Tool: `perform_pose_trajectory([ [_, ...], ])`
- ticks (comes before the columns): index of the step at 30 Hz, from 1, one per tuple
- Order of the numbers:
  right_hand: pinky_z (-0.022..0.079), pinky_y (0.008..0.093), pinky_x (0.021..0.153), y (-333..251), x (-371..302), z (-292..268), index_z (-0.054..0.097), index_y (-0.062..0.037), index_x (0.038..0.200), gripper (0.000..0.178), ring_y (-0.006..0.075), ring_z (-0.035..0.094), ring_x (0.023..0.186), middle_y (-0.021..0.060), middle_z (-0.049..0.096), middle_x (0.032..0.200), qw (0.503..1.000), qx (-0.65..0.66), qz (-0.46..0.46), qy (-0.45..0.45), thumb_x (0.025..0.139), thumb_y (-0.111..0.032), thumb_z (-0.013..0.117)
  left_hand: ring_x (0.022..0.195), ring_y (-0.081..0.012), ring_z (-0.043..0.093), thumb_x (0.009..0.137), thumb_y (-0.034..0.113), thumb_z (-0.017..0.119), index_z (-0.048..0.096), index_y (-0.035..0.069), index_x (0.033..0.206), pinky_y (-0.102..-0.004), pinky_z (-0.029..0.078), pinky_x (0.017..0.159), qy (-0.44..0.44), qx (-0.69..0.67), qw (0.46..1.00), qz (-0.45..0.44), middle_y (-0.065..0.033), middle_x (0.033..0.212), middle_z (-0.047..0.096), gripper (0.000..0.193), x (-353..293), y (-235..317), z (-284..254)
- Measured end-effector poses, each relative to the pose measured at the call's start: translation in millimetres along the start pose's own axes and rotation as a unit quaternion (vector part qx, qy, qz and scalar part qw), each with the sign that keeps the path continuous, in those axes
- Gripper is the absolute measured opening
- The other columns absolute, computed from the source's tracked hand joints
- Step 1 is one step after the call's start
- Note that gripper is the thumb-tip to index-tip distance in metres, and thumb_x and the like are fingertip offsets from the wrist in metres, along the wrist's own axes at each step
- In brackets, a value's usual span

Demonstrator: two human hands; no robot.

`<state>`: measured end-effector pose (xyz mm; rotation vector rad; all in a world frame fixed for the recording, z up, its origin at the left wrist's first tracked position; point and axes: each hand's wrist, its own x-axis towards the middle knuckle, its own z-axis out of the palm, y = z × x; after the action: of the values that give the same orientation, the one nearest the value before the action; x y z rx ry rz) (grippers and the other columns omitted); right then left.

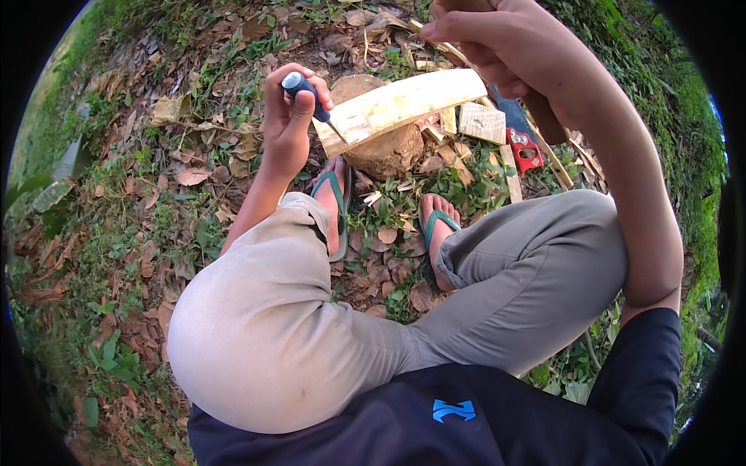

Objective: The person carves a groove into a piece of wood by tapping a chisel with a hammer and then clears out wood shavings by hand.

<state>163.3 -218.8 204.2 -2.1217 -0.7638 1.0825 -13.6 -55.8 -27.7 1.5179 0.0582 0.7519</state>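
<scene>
My left hand point(289, 116) is closed round the blue handle of a screwdriver point(320, 107). The screwdriver slants down, its thin tip meeting the near left end of a pale, slightly curved piece of wood point(404, 101). That wood lies across a cut log point(388, 151), which stands on the ground beyond my feet. Raised at the upper right, my right hand point(497, 39) has its fingers curled round a brown wooden handle point(546, 116). The handle's lower end sticks out below the fist; whatever is at its other end is hidden.
Right of the log lies a saw point(524, 150) with a red grip and bluish blade. Beside it are a wood block point(482, 123) and several offcuts and sticks. Dry leaves point(194, 175) and grass cover the ground. My sandalled feet point(439, 221) are close to the log.
</scene>
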Motion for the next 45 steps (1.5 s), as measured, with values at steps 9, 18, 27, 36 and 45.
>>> perform_pose_trajectory([
  [9,0.036,0.0254,0.045,2,5,1,0.051,-0.0074,0.089,0.021,0.0067,0.041,0.050,-0.0028,0.047,0.067,1.000,-0.014,0.004,-0.012,0.093,-0.023,0.066,0.082,-0.0127,0.052,0.104,0.041,0.050,0.046,0.007,0.115,-0.0291,0.044,0.079,-0.045,-0.037,0.998,-0.040,-0.0038,0.087,0.054,0.036,1,-3,6],
  [18,0.033,0.0256,0.046,35,15,9,0.060,-0.0035,0.101,0.032,0.0050,0.040,0.052,-0.0040,0.044,0.063,0.982,-0.047,-0.171,0.068,0.097,-0.035,0.064,0.078,-0.0136,0.050,0.101,0.049,0.051,0.044,0.007,0.109,-0.0319,0.045,0.079,-0.027,-0.008,0.998,-0.048,-0.0028,0.084,0.050,0.043,-8,-11,-4],
  [27,0.041,0.0410,0.057,20,-18,19,0.062,-0.0043,0.112,0.035,0.0306,0.056,0.059,0.0155,0.058,0.067,0.933,-0.149,-0.319,0.078,0.097,-0.036,0.062,0.081,-0.0093,0.051,0.104,0.030,0.054,0.044,0.008,0.110,-0.0258,0.043,0.080,-0.021,0.000,0.998,-0.066,-0.0006,0.088,0.052,0.025,-12,-7,-4],
  [36,0.048,0.0460,0.067,18,-23,10,0.068,-0.0120,0.112,0.033,0.0358,0.065,0.073,0.0163,0.066,0.075,0.915,-0.341,-0.202,0.076,0.094,-0.040,0.062,0.080,-0.0132,0.051,0.104,0.031,0.054,0.042,0.007,0.108,-0.0312,0.045,0.080,-0.007,-0.006,0.997,-0.073,-0.0025,0.084,0.050,0.027,-14,-8,-3],
  [45,0.043,0.0421,0.061,28,-15,7,0.069,-0.0079,0.110,0.034,0.0320,0.059,0.063,0.0144,0.059,0.068,0.914,-0.229,-0.315,0.115,0.094,-0.037,0.063,0.079,-0.0134,0.051,0.104,0.026,0.055,0.041,0.008,0.106,-0.0334,0.046,0.080,0.010,-0.023,0.997,-0.071,-0.0021,0.084,0.048,0.023,-11,-6,-1],
])
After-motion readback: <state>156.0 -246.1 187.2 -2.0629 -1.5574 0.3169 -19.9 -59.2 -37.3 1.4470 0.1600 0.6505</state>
